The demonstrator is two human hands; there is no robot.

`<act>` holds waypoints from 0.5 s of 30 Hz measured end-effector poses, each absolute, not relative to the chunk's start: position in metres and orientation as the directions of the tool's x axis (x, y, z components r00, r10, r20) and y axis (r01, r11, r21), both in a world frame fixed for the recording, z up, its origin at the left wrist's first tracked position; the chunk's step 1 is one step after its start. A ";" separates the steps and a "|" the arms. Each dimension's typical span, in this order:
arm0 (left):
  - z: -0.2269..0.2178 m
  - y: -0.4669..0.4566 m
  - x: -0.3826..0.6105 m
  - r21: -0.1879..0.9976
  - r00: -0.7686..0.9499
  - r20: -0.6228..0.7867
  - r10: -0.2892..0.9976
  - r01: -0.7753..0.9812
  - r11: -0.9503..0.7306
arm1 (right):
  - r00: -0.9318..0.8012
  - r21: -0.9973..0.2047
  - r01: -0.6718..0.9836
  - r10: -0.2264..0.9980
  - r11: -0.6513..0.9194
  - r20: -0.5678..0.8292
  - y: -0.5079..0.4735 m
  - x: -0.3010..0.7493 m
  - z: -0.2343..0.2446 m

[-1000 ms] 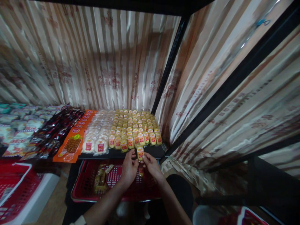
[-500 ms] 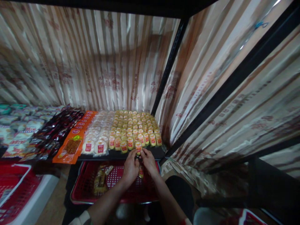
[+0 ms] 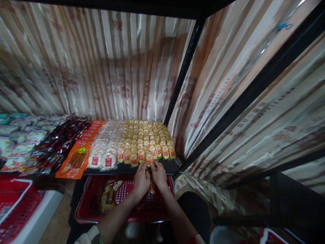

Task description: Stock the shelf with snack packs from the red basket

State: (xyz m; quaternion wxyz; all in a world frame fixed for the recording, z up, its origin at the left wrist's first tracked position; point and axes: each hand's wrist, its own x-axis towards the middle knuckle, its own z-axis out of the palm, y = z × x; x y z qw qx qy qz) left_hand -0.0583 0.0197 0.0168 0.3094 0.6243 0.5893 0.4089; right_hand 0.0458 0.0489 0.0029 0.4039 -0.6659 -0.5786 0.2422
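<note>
Between my left hand (image 3: 142, 177) and my right hand (image 3: 158, 173) is a small yellow snack packet (image 3: 149, 158) with a red-and-white label. The fingers of both hands close on its lower edge, and it stands at the front of the rows of matching yellow packets (image 3: 147, 135) on the black shelf (image 3: 129, 167). Below my hands sits a red plastic basket (image 3: 127, 189) with several yellow packets (image 3: 108, 196) on its left side. One more packet in it is partly hidden by my hands.
Left of the yellow rows lie round white cracker packets (image 3: 109, 157), orange stick-snack bags (image 3: 74, 159), dark red packets (image 3: 59, 142) and white packets (image 3: 27, 144). Another red basket (image 3: 20, 200) stands at lower left. A black frame post (image 3: 184, 73) and striped curtain (image 3: 127, 67) bound the shelf.
Both hands have moved slightly forward and up with the yellow packet, which now sits closer against the front row. The view has shifted a little.
</note>
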 end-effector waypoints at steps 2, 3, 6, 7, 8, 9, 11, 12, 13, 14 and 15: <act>0.017 0.020 -0.058 0.870 -0.029 0.143 0.989 0.481 -0.111 | 0.221 -0.820 0.572 0.965 -0.009 0.143 0.049 0.045 0.003; 0.018 0.020 -0.057 0.870 -0.032 0.142 0.989 0.481 -0.109 | 0.223 -0.827 0.562 0.964 -0.008 0.142 0.049 0.045 0.003; 0.020 0.020 -0.056 0.872 -0.041 0.140 0.989 0.479 -0.103 | 0.240 -0.870 0.494 0.961 0.002 0.138 0.048 0.043 0.002; 0.022 0.020 -0.056 0.873 -0.043 0.135 0.990 0.478 -0.098 | 0.249 -0.882 0.472 0.958 0.005 0.139 0.048 0.043 0.002; 0.023 0.020 -0.056 0.873 -0.043 0.129 0.991 0.478 -0.093 | 0.258 -0.889 0.458 0.956 0.009 0.142 0.048 0.042 0.002; 0.024 0.019 -0.055 0.873 -0.041 0.123 0.992 0.480 -0.089 | 0.265 -0.891 0.453 0.953 0.013 0.149 0.048 0.042 0.001; 0.027 0.020 -0.055 0.867 -0.034 0.114 0.993 0.491 -0.083 | 0.262 -0.887 0.460 0.950 0.034 0.172 0.049 0.042 0.001; 0.027 0.020 -0.055 0.864 -0.031 0.112 0.993 0.497 -0.081 | 0.255 -0.882 0.469 0.949 0.048 0.187 0.049 0.042 0.000; 0.028 0.020 -0.054 0.861 -0.031 0.110 0.994 0.502 -0.080 | 0.246 -0.874 0.481 0.947 0.065 0.206 0.049 0.041 0.000; 0.028 0.021 -0.054 0.860 -0.033 0.108 0.994 0.504 -0.076 | 0.241 -0.862 0.500 0.942 0.086 0.234 0.050 0.041 -0.001; 0.027 0.021 -0.053 0.860 -0.039 0.106 0.994 0.505 -0.072 | 0.240 -0.847 0.520 0.934 0.105 0.263 0.050 0.041 -0.002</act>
